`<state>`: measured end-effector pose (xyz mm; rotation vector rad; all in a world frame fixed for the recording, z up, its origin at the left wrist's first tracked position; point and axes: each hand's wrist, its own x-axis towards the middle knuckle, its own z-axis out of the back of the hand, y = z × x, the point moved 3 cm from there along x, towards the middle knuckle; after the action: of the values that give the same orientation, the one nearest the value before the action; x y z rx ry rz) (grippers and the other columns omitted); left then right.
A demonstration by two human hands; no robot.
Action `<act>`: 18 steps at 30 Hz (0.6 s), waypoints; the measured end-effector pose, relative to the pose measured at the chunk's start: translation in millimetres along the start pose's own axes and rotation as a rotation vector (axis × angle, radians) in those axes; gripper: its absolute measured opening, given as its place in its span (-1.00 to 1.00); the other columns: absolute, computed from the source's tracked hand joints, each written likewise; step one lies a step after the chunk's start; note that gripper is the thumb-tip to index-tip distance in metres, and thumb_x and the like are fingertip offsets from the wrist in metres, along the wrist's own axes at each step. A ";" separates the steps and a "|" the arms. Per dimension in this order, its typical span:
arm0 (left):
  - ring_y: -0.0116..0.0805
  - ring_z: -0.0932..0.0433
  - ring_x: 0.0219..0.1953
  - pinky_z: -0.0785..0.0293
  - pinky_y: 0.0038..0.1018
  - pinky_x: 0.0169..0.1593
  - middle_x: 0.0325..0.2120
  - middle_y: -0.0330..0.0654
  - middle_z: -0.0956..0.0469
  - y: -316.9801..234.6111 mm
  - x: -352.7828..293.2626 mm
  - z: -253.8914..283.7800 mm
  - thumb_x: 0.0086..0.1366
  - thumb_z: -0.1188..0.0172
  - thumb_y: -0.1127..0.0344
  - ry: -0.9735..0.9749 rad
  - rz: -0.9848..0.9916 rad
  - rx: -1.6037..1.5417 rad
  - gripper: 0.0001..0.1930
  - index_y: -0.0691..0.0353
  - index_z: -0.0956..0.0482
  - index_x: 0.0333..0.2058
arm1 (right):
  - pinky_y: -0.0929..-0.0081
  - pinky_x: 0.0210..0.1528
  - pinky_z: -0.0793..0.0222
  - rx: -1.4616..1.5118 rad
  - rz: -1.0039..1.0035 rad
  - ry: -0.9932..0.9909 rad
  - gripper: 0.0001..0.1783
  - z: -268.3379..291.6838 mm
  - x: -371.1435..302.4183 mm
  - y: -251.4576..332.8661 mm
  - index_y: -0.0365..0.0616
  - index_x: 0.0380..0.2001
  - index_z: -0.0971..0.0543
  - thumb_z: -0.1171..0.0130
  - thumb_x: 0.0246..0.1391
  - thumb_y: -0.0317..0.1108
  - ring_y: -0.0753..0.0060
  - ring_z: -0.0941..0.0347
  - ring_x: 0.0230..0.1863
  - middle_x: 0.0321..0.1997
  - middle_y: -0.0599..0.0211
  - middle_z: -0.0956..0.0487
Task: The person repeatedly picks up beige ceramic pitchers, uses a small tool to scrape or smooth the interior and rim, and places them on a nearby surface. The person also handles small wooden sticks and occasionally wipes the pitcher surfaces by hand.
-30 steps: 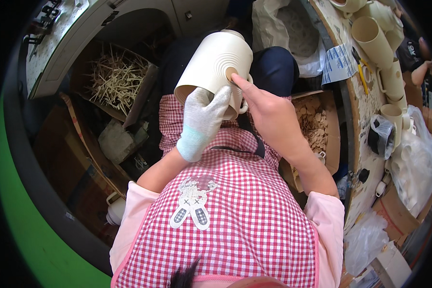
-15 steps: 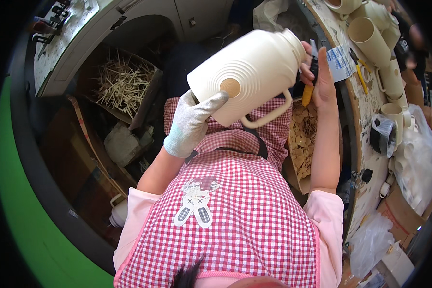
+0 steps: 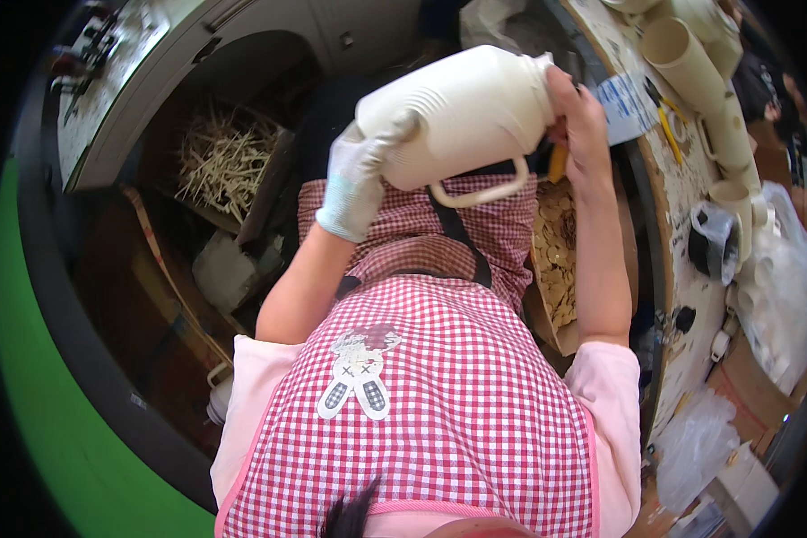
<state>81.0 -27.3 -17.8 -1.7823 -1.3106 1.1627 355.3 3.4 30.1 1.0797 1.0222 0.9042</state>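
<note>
Evidently, the gloved left hand [image 3: 360,170] gripped the cream jug [image 3: 471,117] at left; the right hand [image 3: 584,121] clasped a yellow-handled tool [image 3: 558,165] near the neck [image 3: 538,90]. Loosened hold risked gouging.

Blur softens the gloved left grip [image 3: 359,166] and the rings of the jug [image 3: 489,117]; the right grip [image 3: 578,117] obscures part of a yellow tool [image 3: 558,165]. The upper edge crops the table [image 3: 677,247]; a sleeve [image 3: 253,381] half-hides a pot [image 3: 221,396].
</note>
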 end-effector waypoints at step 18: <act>-0.21 -0.50 0.23 -0.50 -0.22 0.27 0.27 -0.05 -0.45 -70.6 -45.2 143.5 0.53 -0.12 0.11 -0.134 -0.396 0.319 -0.40 0.36 -0.28 0.38 | 0.04 0.21 -0.41 -1.260 0.670 -0.307 -0.48 119.6 179.1 3.8 -0.19 0.15 -0.57 -0.05 0.34 -0.03 -0.13 -0.50 0.12 0.09 -0.04 -0.59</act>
<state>-82.9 -50.5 -2.9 -1.1721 -1.3852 1.1978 519.6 141.8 15.1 0.3921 -0.2893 1.5293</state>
